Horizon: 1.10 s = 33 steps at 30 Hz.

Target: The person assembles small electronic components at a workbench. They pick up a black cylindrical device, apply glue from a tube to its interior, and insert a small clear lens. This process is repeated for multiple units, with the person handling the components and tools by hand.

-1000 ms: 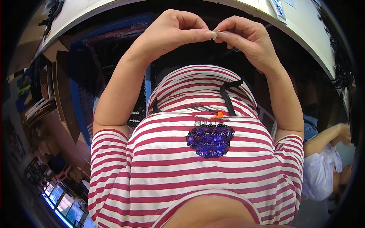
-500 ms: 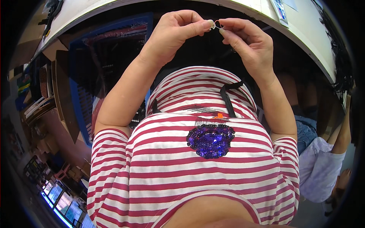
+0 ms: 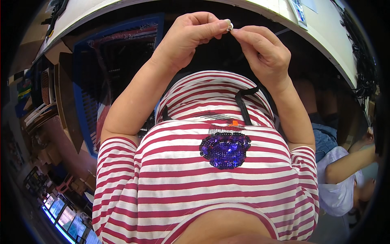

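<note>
Both hands are raised near the table's front edge. My left hand (image 3: 194, 36) is closed in a pinch on a small whitish piece (image 3: 230, 27) with a dark spot; it is too small to tell its kind. My right hand (image 3: 264, 51) is closed too, its thumb and forefinger pressed together right beside that piece. What the right fingertips hold, if anything, is hidden. The gap between the hands is very small.
A white table (image 3: 268, 14) curves across the top. Below it at the left stands a blue plastic crate (image 3: 87, 103) with dark items inside. Black cables (image 3: 365, 61) hang at the far right. Another person (image 3: 337, 179) is at the lower right.
The thin orange loop between my fingertips no longer shows. My right hand has come down slightly and closer to the left one, its fingers straighter. The other person's arm has moved.
</note>
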{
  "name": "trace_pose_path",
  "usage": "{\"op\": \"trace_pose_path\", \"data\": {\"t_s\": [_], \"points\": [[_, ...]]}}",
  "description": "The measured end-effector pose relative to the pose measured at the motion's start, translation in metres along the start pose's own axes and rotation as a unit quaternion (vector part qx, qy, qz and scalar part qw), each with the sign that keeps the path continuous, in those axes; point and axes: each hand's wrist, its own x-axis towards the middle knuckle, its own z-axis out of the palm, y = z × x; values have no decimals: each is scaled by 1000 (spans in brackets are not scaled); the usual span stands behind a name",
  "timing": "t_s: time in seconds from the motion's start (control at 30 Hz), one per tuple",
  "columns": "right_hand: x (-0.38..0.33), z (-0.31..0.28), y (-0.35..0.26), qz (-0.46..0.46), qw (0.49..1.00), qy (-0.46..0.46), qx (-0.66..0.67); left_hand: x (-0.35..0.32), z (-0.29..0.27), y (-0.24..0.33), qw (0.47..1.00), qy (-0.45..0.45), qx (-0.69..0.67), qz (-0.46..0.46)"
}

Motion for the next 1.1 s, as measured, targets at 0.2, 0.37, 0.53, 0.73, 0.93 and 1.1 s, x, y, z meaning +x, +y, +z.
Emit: {"op": "trace_pose_path", "data": {"t_s": [0.2, 0.37, 0.53, 0.73, 0.93, 1.1], "points": [[5, 2, 4, 41, 997, -5, 66, -1, -3, 4, 999, -34, 33, 17], [14, 0, -5, 273, 923, -51, 266, -1, -2, 4, 997, -21, 52, 59], [17, 7, 3, 405, 763, 69, 499, 4, 10, -53, 968, -82, 159, 176], [29, -15, -5, 87, 956, 76, 271, 10, 26, -35, 977, -55, -150, 138], [35, -31, -12, -157, 986, -52, 5, 11, 26, 4, 987, -80, -136, 37], [51, -62, 21, -83, 982, -19, -171, 18, 23, 5, 981, 5, -147, 129]]}}
